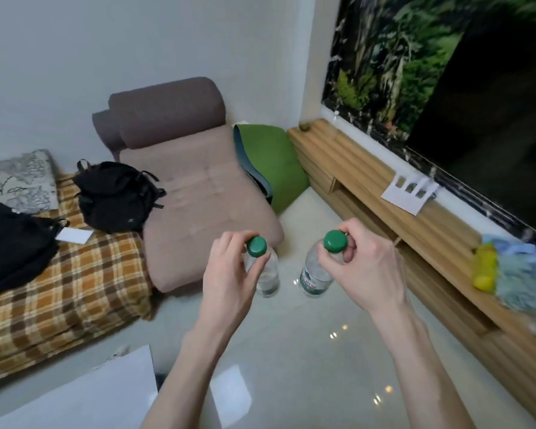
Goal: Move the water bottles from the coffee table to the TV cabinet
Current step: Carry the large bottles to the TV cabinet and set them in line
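Two clear water bottles with green caps hang over the pale floor, the left bottle (pixel 265 270) in the left hand (pixel 229 274), the right bottle (pixel 317 270) in the right hand (pixel 365 267); each grip is pinched shut around the neck just under the cap. To carry well, the person should keep both upright and swing right toward the wooden TV cabinet (pixel 384 193), setting them on its bare top left of the yellow-and-blue clutter (pixel 508 267)

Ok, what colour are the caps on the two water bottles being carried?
Both caps, on the left bottle and the right bottle, are green, seen clearly in the head view.
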Tool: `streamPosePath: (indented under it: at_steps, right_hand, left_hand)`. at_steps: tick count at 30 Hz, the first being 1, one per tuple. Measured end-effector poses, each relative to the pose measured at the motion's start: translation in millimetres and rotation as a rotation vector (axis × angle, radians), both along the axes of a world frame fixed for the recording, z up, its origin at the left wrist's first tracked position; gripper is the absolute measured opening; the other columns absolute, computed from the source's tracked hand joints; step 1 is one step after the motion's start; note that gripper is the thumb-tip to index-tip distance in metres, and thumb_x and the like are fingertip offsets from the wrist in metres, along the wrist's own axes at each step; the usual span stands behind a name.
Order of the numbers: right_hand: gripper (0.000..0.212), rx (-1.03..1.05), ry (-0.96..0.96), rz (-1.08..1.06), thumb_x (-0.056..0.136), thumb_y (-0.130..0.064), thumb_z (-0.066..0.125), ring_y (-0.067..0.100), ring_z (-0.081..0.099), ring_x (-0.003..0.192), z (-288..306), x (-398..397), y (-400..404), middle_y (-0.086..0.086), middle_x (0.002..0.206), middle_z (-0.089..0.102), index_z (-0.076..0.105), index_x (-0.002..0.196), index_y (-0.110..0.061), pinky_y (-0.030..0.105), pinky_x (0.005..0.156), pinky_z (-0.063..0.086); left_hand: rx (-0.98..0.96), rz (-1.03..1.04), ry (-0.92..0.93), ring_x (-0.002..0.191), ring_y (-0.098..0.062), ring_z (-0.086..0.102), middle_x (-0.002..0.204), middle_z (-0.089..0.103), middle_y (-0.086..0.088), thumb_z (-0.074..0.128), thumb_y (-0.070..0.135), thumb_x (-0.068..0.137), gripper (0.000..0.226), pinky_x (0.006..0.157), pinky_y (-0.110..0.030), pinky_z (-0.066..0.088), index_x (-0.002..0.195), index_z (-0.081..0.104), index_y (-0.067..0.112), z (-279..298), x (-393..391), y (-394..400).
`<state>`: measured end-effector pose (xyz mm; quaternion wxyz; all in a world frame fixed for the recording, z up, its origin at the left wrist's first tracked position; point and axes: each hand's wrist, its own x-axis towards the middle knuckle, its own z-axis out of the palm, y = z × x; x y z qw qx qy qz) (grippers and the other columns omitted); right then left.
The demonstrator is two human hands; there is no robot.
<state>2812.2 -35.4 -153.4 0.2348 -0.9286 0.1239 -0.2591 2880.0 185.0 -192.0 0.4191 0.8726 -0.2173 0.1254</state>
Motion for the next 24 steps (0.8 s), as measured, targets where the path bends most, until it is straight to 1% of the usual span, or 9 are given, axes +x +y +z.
streamPosePath:
  at_steps: [3,7,8,9,11,13,17,21,24]
  right_hand:
    - [0.032,-0.024,0.029,-0.049,0.075,-0.057,0.063,0.014,0.052,0.056,-2.8,-40.3,-56.2,-0.008,0.059,0.051,0.049,0.084,-0.03,0.03,0.048,0.042]
    - [0.029,-0.071,0.04,-0.142,0.077,-0.056,0.063,0.009,0.049,0.054,-4.0,-97.9,-120.9,-0.011,0.057,0.048,0.048,0.085,-0.033,0.026,0.047,0.038]
    - [0.029,-0.073,0.046,-0.171,0.077,-0.056,0.062,0.008,0.049,0.054,-4.2,-112.8,-135.4,-0.012,0.057,0.048,0.047,0.086,-0.034,0.027,0.047,0.038]
    - [0.028,-0.065,0.054,-0.204,0.077,-0.057,0.062,0.008,0.05,0.054,-4.2,-127.7,-148.8,-0.012,0.057,0.048,0.047,0.086,-0.035,0.028,0.047,0.04]
    - [0.028,-0.039,0.069,-0.276,0.076,-0.057,0.061,0.009,0.052,0.055,-4.5,-157.1,-173.5,-0.012,0.058,0.05,0.047,0.087,-0.035,0.031,0.048,0.046]
    - [0.027,-0.006,0.072,-0.358,0.075,-0.056,0.06,0.011,0.054,0.058,-5.5,-185.6,-195.1,-0.012,0.059,0.051,0.048,0.087,-0.035,0.034,0.051,0.049]
    - [0.031,0.059,0.068,-0.544,0.073,-0.058,0.058,0.012,0.056,0.063,-8.1,-237.3,-230.3,-0.014,0.063,0.053,0.051,0.09,-0.033,0.034,0.055,0.051]
    - [0.029,0.068,0.082,-0.722,0.076,-0.056,0.062,0.015,0.059,0.062,-8.9,-285.7,-260.9,-0.013,0.062,0.052,0.051,0.092,-0.034,0.036,0.055,0.051]
    - [0.027,0.089,0.098,-0.852,0.08,-0.054,0.066,0.009,0.056,0.059,-7.7,-314.6,-283.7,-0.014,0.06,0.051,0.051,0.09,-0.035,0.034,0.052,0.05]
  left_hand:
    - [-0.003,-0.092,-0.008,0.097,-0.014,0.052,0.106,0.055,0.014,0.072,0.03,0.096,0.027,0.085,-0.016,0.041,0.12,0.06,0.027,-0.7,-21.6,-60.8]
    - [-0.009,-0.232,-0.008,0.1,-0.01,0.051,0.109,0.053,0.018,0.069,0.033,0.098,0.027,0.082,-0.028,0.049,0.123,0.059,0.029,-5.5,-49.1,-139.5]
    - [-0.017,-0.272,-0.004,0.101,-0.009,0.052,0.109,0.053,0.02,0.069,0.033,0.098,0.028,0.083,-0.028,0.05,0.124,0.059,0.03,-6.3,-56.1,-158.6]
    - [-0.025,-0.311,-0.003,0.102,-0.006,0.052,0.109,0.053,0.02,0.069,0.032,0.098,0.028,0.085,-0.026,0.049,0.124,0.059,0.03,-6.8,-63.3,-176.8]
    - [-0.031,-0.386,-0.004,0.105,0.0,0.051,0.109,0.054,0.019,0.07,0.031,0.098,0.029,0.088,-0.015,0.042,0.124,0.058,0.031,-6.1,-78.8,-211.1]
    - [-0.029,-0.468,0.01,0.107,0.001,0.052,0.109,0.057,0.016,0.071,0.029,0.097,0.029,0.09,-0.009,0.037,0.124,0.058,0.031,-4.9,-94.7,-244.3]
    - [-0.017,-0.635,0.037,0.106,-0.003,0.055,0.109,0.058,0.019,0.071,0.031,0.097,0.029,0.089,-0.008,0.037,0.123,0.06,0.032,-5.1,-120.4,-307.9]
    - [0.009,-0.827,0.035,0.105,-0.008,0.057,0.108,0.058,0.016,0.072,0.032,0.096,0.029,0.091,-0.015,0.042,0.123,0.061,0.03,-4.5,-140.3,-372.5]
    - [0.033,-0.957,-0.001,0.105,-0.009,0.056,0.108,0.057,0.019,0.073,0.034,0.096,0.029,0.091,-0.013,0.04,0.122,0.061,0.032,-2.6,-151.4,-421.8]
